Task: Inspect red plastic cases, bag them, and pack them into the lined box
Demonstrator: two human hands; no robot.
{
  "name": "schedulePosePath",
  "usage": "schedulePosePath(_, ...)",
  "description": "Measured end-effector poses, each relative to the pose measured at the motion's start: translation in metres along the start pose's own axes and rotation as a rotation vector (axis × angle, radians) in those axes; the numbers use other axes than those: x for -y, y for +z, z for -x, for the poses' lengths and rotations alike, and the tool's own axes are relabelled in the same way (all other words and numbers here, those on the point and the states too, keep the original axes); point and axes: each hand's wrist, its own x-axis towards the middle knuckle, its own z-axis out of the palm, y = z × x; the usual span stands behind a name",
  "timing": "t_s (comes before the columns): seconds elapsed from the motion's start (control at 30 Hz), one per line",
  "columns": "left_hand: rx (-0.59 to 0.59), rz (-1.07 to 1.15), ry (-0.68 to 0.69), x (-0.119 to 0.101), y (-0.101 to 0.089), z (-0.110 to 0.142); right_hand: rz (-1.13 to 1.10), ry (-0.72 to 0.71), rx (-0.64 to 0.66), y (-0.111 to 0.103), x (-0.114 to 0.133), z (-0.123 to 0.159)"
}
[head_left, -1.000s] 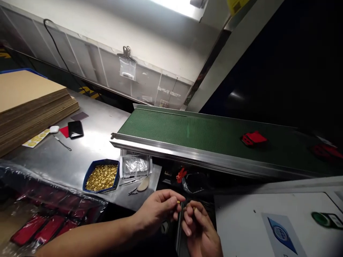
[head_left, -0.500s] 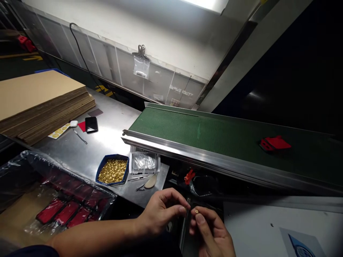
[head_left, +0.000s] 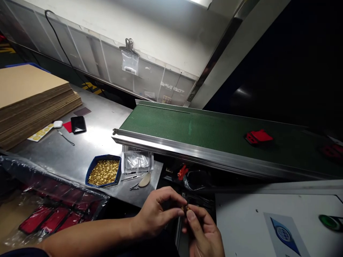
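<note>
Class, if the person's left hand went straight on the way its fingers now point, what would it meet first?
Probably the small gold-coloured piece held by the right hand, just ahead of the left hand; depth is hard to judge.

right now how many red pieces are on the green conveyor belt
2. One red piece lies on the green conveyor belt, right of centre; the other lies in shadow at the right edge of the view. More may be hidden beyond that edge.

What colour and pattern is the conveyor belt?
The conveyor belt is green with fine crosswise ribs; head view.
</note>
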Motion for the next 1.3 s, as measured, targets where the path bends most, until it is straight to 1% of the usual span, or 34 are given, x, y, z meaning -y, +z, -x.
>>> schedulePosePath(0.07, -0.009, 0.015, 0.003, 0.001, 0.002, 0.000, -0.009, 0.011, 0.009, -0.002, -0.004, 0.000)
schedulePosePath(0.1, -0.015, -0.012, 0.025, 0.002, 0.002, 0.000, -0.023, 0.026, 0.015, -0.001, -0.005, 0.000)
schedulePosePath(0.2, -0.036, -0.153, 0.150, 0.003, 0.002, 0.001, -0.078, 0.136, 0.046, 0.005, -0.003, 0.005)
schedulePosePath(0.3, -0.052, -0.146, 0.245, 0.004, 0.000, 0.003, -0.119, 0.232, 0.037, 0.017, 0.004, 0.012)
schedulePosePath(0.43, -0.053, -0.122, 0.272, 0.006, -0.001, 0.004, -0.151, 0.268, 0.027, 0.028, 0.012, 0.019)
schedulePosePath(0.57, -0.028, -0.146, 0.301, 0.008, -0.003, 0.001, -0.116, 0.268, 0.036, 0.029, 0.013, 0.020)
schedulePosePath(0.67, -0.021, -0.225, 0.355, 0.010, -0.005, -0.001, -0.041, 0.186, 0.032, 0.024, 0.012, 0.018)
schedulePosePath(0.77, -0.008, -0.331, 0.446, 0.011, -0.005, -0.004, 0.054, 0.115, 0.111, 0.011, 0.010, 0.013)
schedulePosePath(0.8, 0.005, -0.379, 0.476, 0.011, -0.004, -0.006, 0.063, 0.121, 0.148, 0.006, 0.009, 0.012)
schedulePosePath(0.87, 0.044, -0.477, 0.534, 0.008, -0.001, -0.011, 0.014, 0.182, 0.210, -0.006, 0.004, 0.009)
schedulePosePath(0.93, 0.113, -0.546, 0.567, 0.003, 0.003, -0.016, -0.119, 0.227, 0.215, -0.014, -0.004, 0.010)
schedulePosePath(1.0, 0.197, -0.511, 0.551, -0.001, 0.006, -0.021, -0.260, 0.211, 0.179, -0.018, -0.012, 0.014)
schedulePosePath(1.07, 0.266, -0.381, 0.484, -0.004, 0.008, -0.026, -0.360, 0.154, 0.136, -0.017, -0.016, 0.018)
schedulePosePath(1.1, 0.285, -0.308, 0.445, -0.005, 0.009, -0.028, -0.381, 0.127, 0.135, -0.016, -0.014, 0.020)
schedulePosePath(1.17, 0.303, -0.209, 0.378, -0.004, 0.009, -0.031, -0.344, 0.060, 0.195, -0.016, -0.003, 0.023)
schedulePosePath(1.23, 0.307, -0.185, 0.326, -0.001, 0.009, -0.034, -0.230, -0.058, 0.255, -0.018, 0.016, 0.025)
schedulePosePath(1.3, 0.312, -0.199, 0.280, 0.003, 0.010, -0.034, -0.095, -0.180, 0.254, -0.023, 0.037, 0.027)
